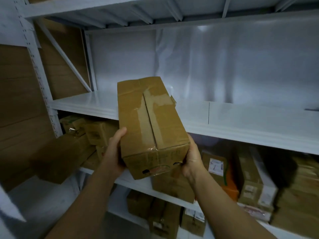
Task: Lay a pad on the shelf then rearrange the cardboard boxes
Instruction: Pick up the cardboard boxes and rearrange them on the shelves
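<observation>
Left hand [115,149] and right hand [193,156] nearest, each gripping one side of cardboard box [150,125], fingers curled round lower edges. Box taped along top seam, held tilted above front edge of white shelf [241,121]. Pad [86,102] lies on shelf's left part. Lower shelf packed with other boxes [255,183].

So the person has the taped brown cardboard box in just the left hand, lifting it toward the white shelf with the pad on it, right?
Not quite: both hands hold it. The head view shows the left hand gripping one side of the taped brown cardboard box and the right hand gripping the other. The rest stands: the box is raised in front of the white shelf, which is covered by a white pad.
</observation>
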Motion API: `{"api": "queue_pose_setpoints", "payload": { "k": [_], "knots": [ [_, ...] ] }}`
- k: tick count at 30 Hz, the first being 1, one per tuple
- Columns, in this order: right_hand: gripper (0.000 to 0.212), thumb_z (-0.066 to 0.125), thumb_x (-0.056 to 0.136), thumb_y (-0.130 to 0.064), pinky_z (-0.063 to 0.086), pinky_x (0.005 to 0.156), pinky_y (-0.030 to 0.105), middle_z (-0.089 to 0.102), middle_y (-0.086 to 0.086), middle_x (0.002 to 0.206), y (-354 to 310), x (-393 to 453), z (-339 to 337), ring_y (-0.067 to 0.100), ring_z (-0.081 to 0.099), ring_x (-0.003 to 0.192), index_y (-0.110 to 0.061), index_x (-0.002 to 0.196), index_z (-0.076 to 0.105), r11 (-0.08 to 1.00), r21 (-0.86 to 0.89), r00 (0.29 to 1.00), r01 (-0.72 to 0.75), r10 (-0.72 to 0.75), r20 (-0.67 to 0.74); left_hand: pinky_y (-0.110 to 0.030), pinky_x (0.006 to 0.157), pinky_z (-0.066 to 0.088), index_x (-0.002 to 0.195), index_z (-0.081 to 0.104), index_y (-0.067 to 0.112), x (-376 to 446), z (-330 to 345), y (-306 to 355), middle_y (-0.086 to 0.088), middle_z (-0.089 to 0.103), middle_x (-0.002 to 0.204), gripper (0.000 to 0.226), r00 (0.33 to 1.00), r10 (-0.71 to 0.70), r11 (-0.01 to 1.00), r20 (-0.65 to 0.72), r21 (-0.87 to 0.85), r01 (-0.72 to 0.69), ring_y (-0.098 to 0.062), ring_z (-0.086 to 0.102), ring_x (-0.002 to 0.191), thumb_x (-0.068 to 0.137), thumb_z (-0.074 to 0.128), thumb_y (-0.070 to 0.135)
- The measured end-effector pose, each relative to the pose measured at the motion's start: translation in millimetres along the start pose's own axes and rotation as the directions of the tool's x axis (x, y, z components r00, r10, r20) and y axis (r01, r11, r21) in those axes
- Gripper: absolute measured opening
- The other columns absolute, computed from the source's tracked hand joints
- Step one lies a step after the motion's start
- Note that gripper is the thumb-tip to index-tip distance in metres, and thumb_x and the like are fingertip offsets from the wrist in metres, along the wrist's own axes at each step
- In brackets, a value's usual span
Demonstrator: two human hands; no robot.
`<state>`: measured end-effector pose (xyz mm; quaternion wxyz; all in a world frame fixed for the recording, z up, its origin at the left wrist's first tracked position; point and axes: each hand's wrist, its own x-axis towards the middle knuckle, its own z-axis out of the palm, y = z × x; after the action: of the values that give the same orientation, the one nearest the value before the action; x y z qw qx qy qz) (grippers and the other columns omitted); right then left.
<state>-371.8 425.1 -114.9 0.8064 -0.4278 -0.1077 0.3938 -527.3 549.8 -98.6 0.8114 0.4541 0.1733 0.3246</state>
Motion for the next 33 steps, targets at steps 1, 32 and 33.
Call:
{"api": "queue_pose_setpoints", "payload": {
  "k": [1,32,33],
  "knots": [
    [0.032,0.062,0.081,-0.049,0.054,0.066,0.033,0.074,0.006,0.078,9,-9,-4,0.023,0.071,0.071,-0.019,0.084,0.073,1.000,-0.004,1.000,0.007,-0.007,-0.009,-0.059,0.101,0.041,0.117,0.064,0.019,-9,-7,-4,-0.018,0.064,0.123,0.040,1.000,-0.004,1.000,0.009,0.005,0.004,-0.040,0.057,0.116,0.086,0.055,0.043],
    [0.047,0.055,0.083,-0.060,0.055,0.071,0.041,0.072,0.009,0.084,5,-28,-200,0.029,0.067,0.080,-0.021,0.107,0.066,0.997,-0.052,0.898,-0.065,0.036,-0.439,-0.075,0.094,0.020,0.115,0.052,0.034,25,82,-181,-0.013,0.057,0.115,0.043,0.798,-0.598,0.786,-0.074,0.137,0.602,-0.044,0.047,0.112,0.079,0.058,0.056],
    [0.053,0.051,0.083,-0.064,0.052,0.075,0.041,0.071,0.011,0.089,-6,-23,-204,0.029,0.065,0.082,-0.021,0.109,0.066,0.996,-0.051,0.901,-0.077,0.048,-0.431,-0.073,0.093,0.022,0.116,0.051,0.032,37,92,-187,-0.013,0.058,0.110,0.041,0.795,-0.601,0.784,-0.079,0.134,0.606,-0.043,0.049,0.105,0.081,0.057,0.055]
  ]
}}
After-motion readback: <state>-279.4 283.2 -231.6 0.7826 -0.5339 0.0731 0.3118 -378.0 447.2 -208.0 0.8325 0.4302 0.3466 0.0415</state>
